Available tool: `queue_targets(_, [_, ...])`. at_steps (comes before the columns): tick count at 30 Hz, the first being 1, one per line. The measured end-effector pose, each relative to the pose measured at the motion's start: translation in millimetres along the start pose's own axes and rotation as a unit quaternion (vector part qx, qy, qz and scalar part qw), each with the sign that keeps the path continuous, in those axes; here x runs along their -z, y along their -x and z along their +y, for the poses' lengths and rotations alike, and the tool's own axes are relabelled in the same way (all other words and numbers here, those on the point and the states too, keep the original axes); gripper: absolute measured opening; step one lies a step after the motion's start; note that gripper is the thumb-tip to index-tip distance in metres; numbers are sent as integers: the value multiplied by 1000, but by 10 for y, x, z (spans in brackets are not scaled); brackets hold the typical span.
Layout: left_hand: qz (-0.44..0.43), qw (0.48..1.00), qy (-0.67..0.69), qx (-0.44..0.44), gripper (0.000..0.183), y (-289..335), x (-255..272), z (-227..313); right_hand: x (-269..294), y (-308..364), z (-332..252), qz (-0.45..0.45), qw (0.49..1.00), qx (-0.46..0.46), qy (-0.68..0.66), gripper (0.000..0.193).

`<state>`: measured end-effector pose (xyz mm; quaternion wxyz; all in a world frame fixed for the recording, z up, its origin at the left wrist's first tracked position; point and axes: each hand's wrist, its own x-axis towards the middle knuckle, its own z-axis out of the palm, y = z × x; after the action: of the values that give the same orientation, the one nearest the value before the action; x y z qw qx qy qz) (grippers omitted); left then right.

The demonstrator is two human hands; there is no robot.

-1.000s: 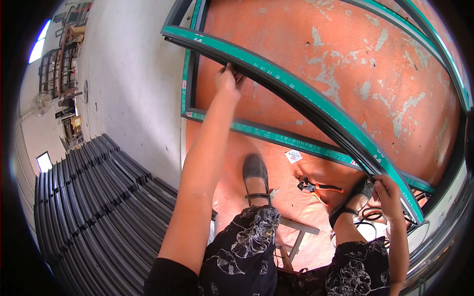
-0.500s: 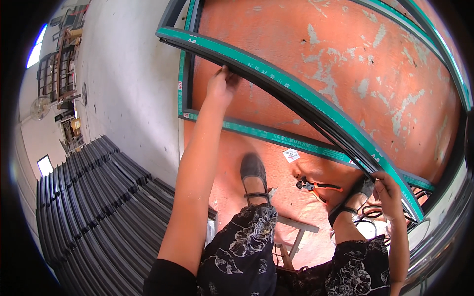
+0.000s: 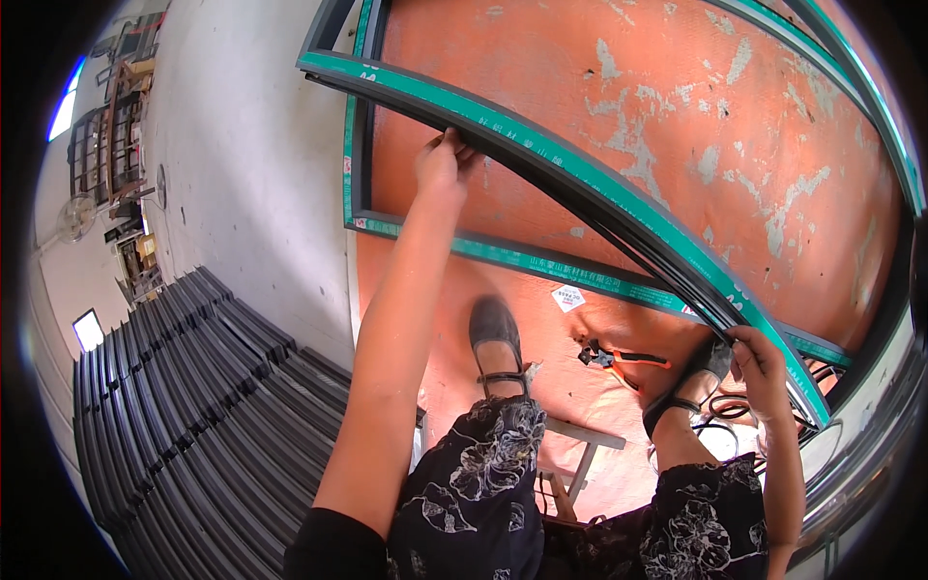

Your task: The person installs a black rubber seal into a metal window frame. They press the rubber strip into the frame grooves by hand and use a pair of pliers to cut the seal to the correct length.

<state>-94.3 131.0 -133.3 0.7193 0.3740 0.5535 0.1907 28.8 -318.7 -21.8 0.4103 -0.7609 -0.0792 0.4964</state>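
A dark window frame with green protective film (image 3: pixel 570 169) slants across in front of me, its near bar running from upper left to lower right. Thin black rubber strip (image 3: pixel 643 259) runs along the underside of this bar. My left hand (image 3: pixel 447 164) is closed at the bar's lower edge, thumb and fingers pinching the strip left of the middle. Farther right, my right hand (image 3: pixel 759 367) pinches the strip near the bar's right end. Fingertips partly hide what each hand grips.
Beneath lies another green-filmed frame (image 3: pixel 527 253) on the worn orange floor (image 3: pixel 667 106). Orange-handled pliers (image 3: pixel 619 360) lie between my feet, near a white label (image 3: pixel 568 298). Dark profiles (image 3: pixel 193 406) are stacked at left by a pale wall (image 3: pixel 232 145). A grey stool (image 3: pixel 585 440) shows below.
My left hand has slid slightly right along the bar. My right hand has risen a little, and the view has shifted slightly.
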Motion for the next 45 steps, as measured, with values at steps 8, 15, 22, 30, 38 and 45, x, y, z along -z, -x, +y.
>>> queue_targets(8, [-52, 998, -28, 24, 22, 220, -76, -55, 10, -17, -11, 7, 1000, 9, 5, 16])
queue_targets(15, [-56, 998, -21, 19, 22, 308, -89, -150, 12, -1, -21, 9, 1000, 8, 11, 16])
queue_targets(22, [-77, 996, -38, -5, 22, 326, -85, -222, -31, 13, -65, -5, 1000, 19, 20, 16])
queue_targets(30, [-63, 995, -76, 5, 22, 388, -191, -298, -79, 22, -17, 16, 999, 34, 34, 17])
queue_targets(38, [-64, 995, -72, 13, 21, 497, -265, -358, -122, 42, -43, 24, 997, 57, 40, 18])
queue_targets(45, [-111, 992, -6, 55, 21, 618, -295, -418, -103, 30, -44, 56, 994, 73, 60, 18])
